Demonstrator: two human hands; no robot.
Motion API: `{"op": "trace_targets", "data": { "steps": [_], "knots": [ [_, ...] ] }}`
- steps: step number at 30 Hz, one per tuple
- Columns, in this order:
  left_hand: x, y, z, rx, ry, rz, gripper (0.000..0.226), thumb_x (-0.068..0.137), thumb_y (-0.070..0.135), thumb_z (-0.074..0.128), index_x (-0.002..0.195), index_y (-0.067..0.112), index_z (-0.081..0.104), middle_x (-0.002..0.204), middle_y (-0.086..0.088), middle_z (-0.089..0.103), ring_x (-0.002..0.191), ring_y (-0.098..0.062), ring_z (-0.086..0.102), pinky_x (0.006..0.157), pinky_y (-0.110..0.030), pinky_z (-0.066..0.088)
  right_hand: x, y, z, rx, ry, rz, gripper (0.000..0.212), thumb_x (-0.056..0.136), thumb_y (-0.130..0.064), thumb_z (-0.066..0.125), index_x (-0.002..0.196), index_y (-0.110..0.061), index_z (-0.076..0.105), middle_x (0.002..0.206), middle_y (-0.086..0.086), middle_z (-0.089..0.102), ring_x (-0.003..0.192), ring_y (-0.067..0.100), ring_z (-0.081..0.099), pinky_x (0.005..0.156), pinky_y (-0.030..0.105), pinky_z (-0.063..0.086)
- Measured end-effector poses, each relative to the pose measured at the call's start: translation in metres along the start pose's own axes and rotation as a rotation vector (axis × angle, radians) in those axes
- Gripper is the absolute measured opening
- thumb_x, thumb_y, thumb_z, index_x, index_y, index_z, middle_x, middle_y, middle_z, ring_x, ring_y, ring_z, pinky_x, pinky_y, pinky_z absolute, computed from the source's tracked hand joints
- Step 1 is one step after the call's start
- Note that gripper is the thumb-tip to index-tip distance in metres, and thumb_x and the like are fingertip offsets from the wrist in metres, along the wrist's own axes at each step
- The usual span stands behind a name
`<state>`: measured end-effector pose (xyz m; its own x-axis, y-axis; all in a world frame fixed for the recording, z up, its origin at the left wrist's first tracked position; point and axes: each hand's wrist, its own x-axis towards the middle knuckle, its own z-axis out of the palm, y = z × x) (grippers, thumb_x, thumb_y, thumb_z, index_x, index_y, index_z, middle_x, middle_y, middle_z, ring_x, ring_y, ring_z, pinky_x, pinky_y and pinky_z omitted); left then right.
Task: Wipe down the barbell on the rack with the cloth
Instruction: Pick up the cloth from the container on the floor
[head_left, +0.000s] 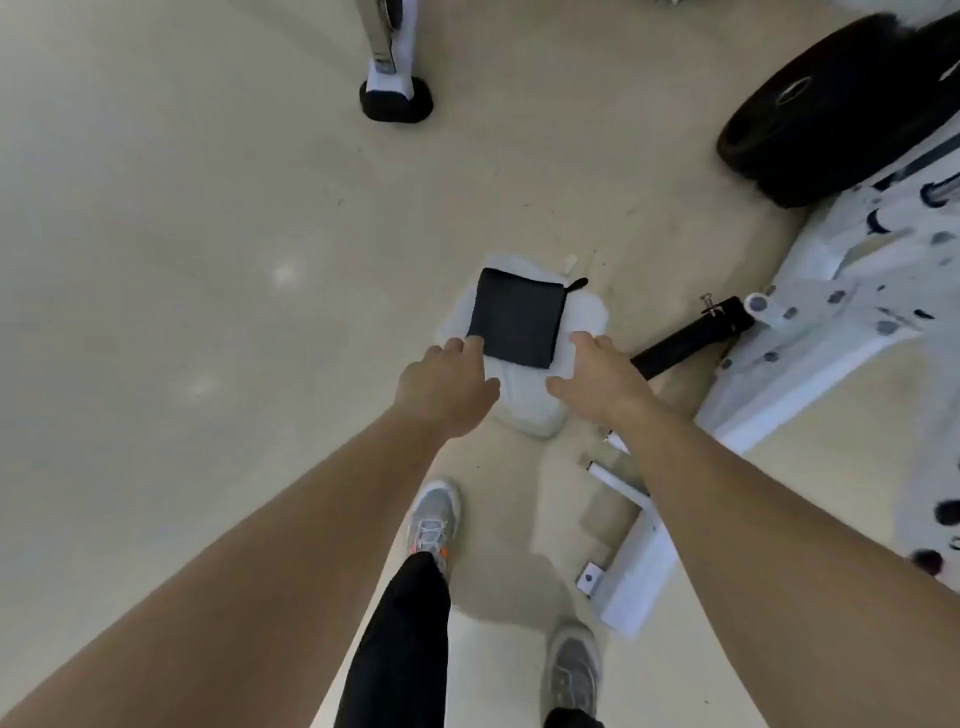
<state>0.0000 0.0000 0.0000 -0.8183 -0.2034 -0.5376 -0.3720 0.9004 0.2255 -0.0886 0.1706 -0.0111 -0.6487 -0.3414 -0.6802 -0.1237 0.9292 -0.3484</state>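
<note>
A folded black cloth (517, 317) lies flat on a white pad (530, 410) on the floor. My left hand (447, 384) reaches down with fingers spread, its fingertips touching the cloth's near left corner. My right hand (597, 374) is stretched out beside the cloth's right edge, fingertips on the white pad, holding nothing. A black weight plate (831, 109) sits at the upper right by the white rack frame (831, 322). The barbell's shaft is not clearly in view.
A black bar (685, 338) sticks out from the rack frame just behind my right hand. A white floor bracket (634, 571) lies under my right forearm. A machine leg with a black foot (396, 98) stands at the top. My shoes (434, 525) are below.
</note>
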Motion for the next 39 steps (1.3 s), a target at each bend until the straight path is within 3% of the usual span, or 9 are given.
{"op": "trace_targets", "data": {
  "steps": [4, 9, 15, 19, 24, 27, 29, 36, 39],
  "knots": [
    [0.098, -0.02, 0.043, 0.074, 0.082, 0.1, 0.05, 0.096, 0.032, 0.05, 0.141, 0.014, 0.038, 0.131, -0.007, 0.054, 0.115, -0.029, 0.05, 0.081, -0.039, 0.043, 0.081, 0.008, 0.047, 0.029, 0.06, 0.049, 0.07, 0.095, -0.034, 0.059, 0.153, -0.012, 0.027, 0.148, 0.013, 0.03, 0.126, 0.035, 0.044, 0.097, 0.046, 0.048],
    [0.196, -0.016, 0.072, 0.054, 0.231, 0.192, 0.059, 0.093, 0.018, 0.053, 0.149, 0.014, 0.035, 0.153, -0.007, 0.038, 0.139, -0.031, 0.033, 0.102, -0.043, 0.04, 0.146, 0.015, 0.08, 0.102, 0.137, 0.076, 0.072, 0.097, -0.033, 0.057, 0.157, -0.018, 0.021, 0.159, 0.009, 0.02, 0.135, 0.034, 0.036, 0.103, 0.045, 0.044],
    [0.221, -0.032, 0.077, 0.049, 0.256, 0.156, 0.034, 0.091, 0.007, 0.057, 0.122, 0.019, 0.056, 0.111, -0.005, 0.057, 0.101, -0.028, 0.051, 0.059, -0.037, 0.038, 0.141, 0.021, 0.096, 0.204, 0.151, 0.083, 0.069, 0.096, -0.03, 0.057, 0.156, -0.016, 0.026, 0.159, 0.001, 0.018, 0.132, 0.025, 0.044, 0.101, 0.039, 0.046],
    [0.186, -0.042, 0.061, 0.017, 0.262, 0.237, 0.028, 0.089, 0.007, 0.062, 0.115, 0.015, 0.059, 0.107, -0.006, 0.06, 0.1, -0.028, 0.051, 0.056, -0.036, 0.041, 0.113, 0.007, 0.08, 0.319, 0.132, 0.138, 0.069, 0.096, -0.026, 0.06, 0.155, -0.016, 0.025, 0.153, 0.002, 0.025, 0.125, 0.026, 0.05, 0.096, 0.037, 0.046],
    [0.104, -0.032, 0.004, -0.075, 0.275, 0.477, 0.031, 0.076, -0.002, 0.07, 0.103, 0.013, 0.069, 0.097, -0.007, 0.059, 0.09, -0.027, 0.051, 0.052, -0.03, 0.036, 0.055, -0.029, 0.028, 0.264, 0.297, 0.014, 0.087, 0.09, -0.01, 0.065, 0.154, -0.043, 0.016, 0.148, 0.0, 0.021, 0.099, 0.024, 0.056, 0.081, 0.039, 0.054],
    [0.05, -0.018, -0.039, -0.173, 0.301, 0.558, 0.025, 0.077, -0.001, 0.067, 0.097, 0.013, 0.067, 0.094, -0.005, 0.057, 0.083, -0.024, 0.052, 0.057, -0.025, 0.032, 0.017, -0.052, -0.001, 0.128, 0.29, -0.145, 0.042, 0.088, -0.015, 0.068, 0.125, -0.03, 0.058, 0.139, -0.001, 0.034, 0.113, 0.024, 0.052, 0.088, 0.04, 0.054],
    [0.013, -0.009, -0.074, -0.265, 0.307, 0.54, 0.023, 0.083, 0.001, 0.062, 0.102, 0.013, 0.064, 0.101, -0.004, 0.055, 0.087, -0.02, 0.052, 0.059, -0.026, 0.039, -0.019, -0.07, -0.022, 0.106, 0.26, -0.189, 0.022, 0.088, -0.025, 0.069, 0.108, -0.024, 0.061, 0.123, -0.006, 0.048, 0.11, 0.02, 0.051, 0.089, 0.036, 0.051],
    [-0.122, 0.029, -0.209, -0.373, 0.347, 0.524, 0.023, 0.091, 0.007, 0.055, 0.11, 0.02, 0.06, 0.113, 0.002, 0.049, 0.087, -0.018, 0.055, 0.07, -0.028, 0.044, -0.173, -0.123, -0.106, 0.182, 0.374, -0.239, 0.012, 0.085, -0.026, 0.068, 0.089, -0.017, 0.062, 0.082, -0.002, 0.063, 0.08, 0.02, 0.06, 0.067, 0.043, 0.054],
    [-0.174, 0.044, -0.257, -0.268, 0.438, 0.554, 0.023, 0.09, 0.011, 0.052, 0.11, 0.021, 0.059, 0.113, 0.001, 0.049, 0.081, -0.023, 0.062, 0.066, -0.034, 0.049, -0.24, -0.14, -0.149, 0.282, 0.29, -0.241, 0.015, 0.085, -0.027, 0.069, 0.078, -0.018, 0.059, 0.069, -0.002, 0.064, 0.068, 0.02, 0.062, 0.061, 0.037, 0.052]
  ]
}}
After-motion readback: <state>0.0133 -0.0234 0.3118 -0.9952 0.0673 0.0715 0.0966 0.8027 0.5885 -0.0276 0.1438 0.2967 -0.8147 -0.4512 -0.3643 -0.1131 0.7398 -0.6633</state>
